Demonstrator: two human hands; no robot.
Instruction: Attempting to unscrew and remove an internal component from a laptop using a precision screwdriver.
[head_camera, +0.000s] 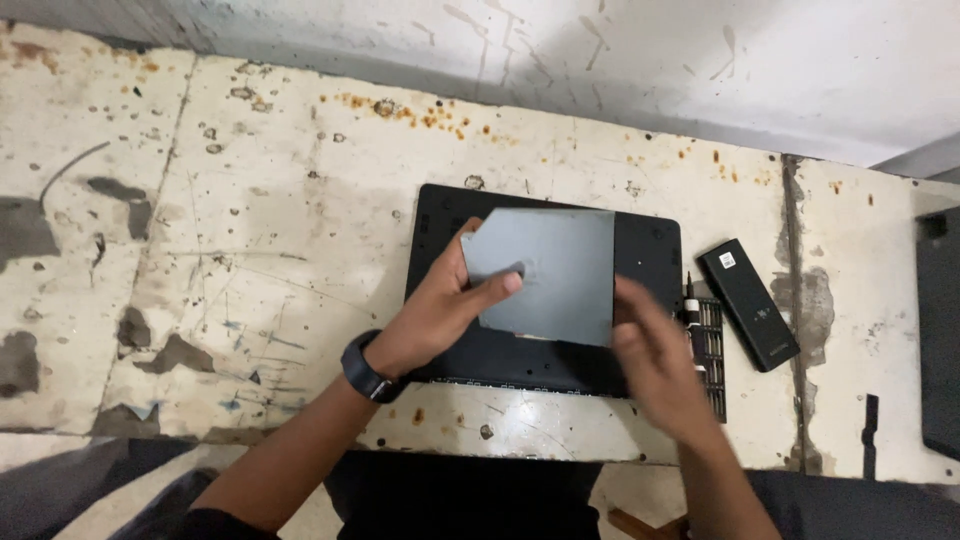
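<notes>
A black laptop base (640, 250) lies upside down on a stained white workbench (250, 220). My left hand (440, 310), with a dark watch on its wrist, grips a flat grey rectangular drive (550, 270) by its left edge, thumb on top, and holds it over the laptop. My right hand (660, 360) is blurred at the drive's right edge, fingers apart; whether it touches the drive I cannot tell.
A black rectangular case (750, 305) lies to the right of the laptop. Beside it sit a tray of screwdriver bits (710, 345) and a small screwdriver (690, 298). A dark object (940, 330) stands at the far right edge. A white wall runs behind the bench.
</notes>
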